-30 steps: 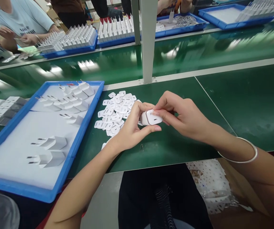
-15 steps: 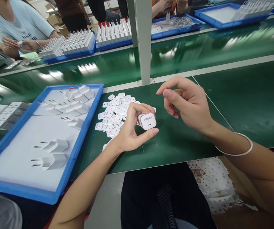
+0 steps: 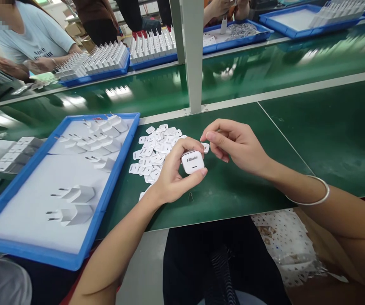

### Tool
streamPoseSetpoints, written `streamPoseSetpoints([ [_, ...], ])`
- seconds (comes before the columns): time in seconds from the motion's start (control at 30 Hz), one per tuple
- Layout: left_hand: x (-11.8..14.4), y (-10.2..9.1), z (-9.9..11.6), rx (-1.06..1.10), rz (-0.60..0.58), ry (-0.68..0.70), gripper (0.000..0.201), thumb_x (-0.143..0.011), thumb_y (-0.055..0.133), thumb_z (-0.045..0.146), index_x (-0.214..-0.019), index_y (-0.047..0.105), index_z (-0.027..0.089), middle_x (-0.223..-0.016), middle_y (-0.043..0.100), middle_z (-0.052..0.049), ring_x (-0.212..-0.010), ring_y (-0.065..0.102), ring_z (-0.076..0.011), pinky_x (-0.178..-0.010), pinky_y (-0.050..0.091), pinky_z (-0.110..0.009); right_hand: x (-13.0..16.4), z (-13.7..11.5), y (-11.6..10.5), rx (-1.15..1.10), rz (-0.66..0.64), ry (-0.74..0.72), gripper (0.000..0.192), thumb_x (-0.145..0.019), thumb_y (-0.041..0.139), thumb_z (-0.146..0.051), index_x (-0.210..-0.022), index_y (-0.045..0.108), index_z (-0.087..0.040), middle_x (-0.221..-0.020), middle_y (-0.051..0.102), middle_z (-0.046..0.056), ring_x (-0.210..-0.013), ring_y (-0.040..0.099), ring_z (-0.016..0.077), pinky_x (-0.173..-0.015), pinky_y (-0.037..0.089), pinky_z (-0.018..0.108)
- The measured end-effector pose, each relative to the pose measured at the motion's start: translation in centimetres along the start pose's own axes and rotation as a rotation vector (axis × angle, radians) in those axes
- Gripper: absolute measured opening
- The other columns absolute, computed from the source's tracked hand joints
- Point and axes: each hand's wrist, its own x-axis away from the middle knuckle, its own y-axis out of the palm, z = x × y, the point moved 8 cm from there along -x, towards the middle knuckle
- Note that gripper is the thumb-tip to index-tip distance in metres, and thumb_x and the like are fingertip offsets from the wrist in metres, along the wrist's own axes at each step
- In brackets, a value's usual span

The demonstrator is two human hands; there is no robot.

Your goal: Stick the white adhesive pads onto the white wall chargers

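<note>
Since half a second ago: our right hand (image 3: 238, 148) has dropped from its raised position and come back toward the charger, while the left has turned the printed face more squarely to us.
Left hand: our left hand (image 3: 172, 178) grips the white charger (image 3: 192, 162) between thumb and curled fingers, just above the green bench (image 3: 233, 190); the "Fibaks" face points at the camera.
Right hand: fingers loosely bent, forefinger and thumb close together beside a small white label (image 3: 205, 147); we cannot tell whether they pinch it or only touch it.
Label pile: a heap of small white labels (image 3: 152, 152) lies on the bench behind the charger, just beside the tray.
Tray: the blue tray (image 3: 106, 186) at our left holds more white chargers (image 3: 74, 194) lying on their sides, prongs leftward.
What the change suggests: we judge the charger is being presented for a fresh label.
Across the belt: other people work at rows of chargers (image 3: 96, 57) in blue trays.
</note>
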Motion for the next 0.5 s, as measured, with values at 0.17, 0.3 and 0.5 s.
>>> streamPoseSetpoints([
  [0.17, -0.1, -0.2, 0.1, -0.003, 0.012, -0.005, 0.027, -0.084, 0.071, 0.025, -0.105, 0.054, 0.022, -0.093, 0.058, -0.003, -0.082, 0.055, -0.0158, -0.069, 0.046, -0.030, 0.0, 0.7, 0.3, 0.003, -0.032, 0.009, 0.030, -0.095, 0.065, -0.045, -0.084, 0.064, -0.018, -0.054, 0.052, -0.006, -0.044, 0.044, 0.0066, -0.043, 0.032, 0.022],
  [0.3, -0.2, -0.1, 0.5, -0.056, 0.036, 0.040, 0.027, -0.082, 0.074, 0.025, -0.100, 0.054, 0.021, -0.087, 0.058, -0.001, -0.078, 0.056, -0.0143, -0.068, 0.047, -0.029, 0.0, 1.1, 0.6, -0.006, -0.056, 0.023, 0.030, -0.096, 0.063, -0.044, -0.083, 0.064, -0.017, -0.054, 0.052, -0.006, -0.044, 0.043, 0.0063, -0.043, 0.033, 0.022],
  [0.5, 0.0, 0.1, 0.4, -0.070, 0.042, 0.025, 0.018, -0.087, 0.070, 0.019, -0.097, 0.055, 0.021, -0.087, 0.060, -0.002, -0.077, 0.057, -0.0139, -0.069, 0.047, -0.030, 0.0, 1.5, 1.0, -0.003, -0.089, 0.066, 0.029, -0.095, 0.066, -0.044, -0.084, 0.064, -0.017, -0.055, 0.051, -0.006, -0.045, 0.044, 0.0064, -0.044, 0.033, 0.022],
])
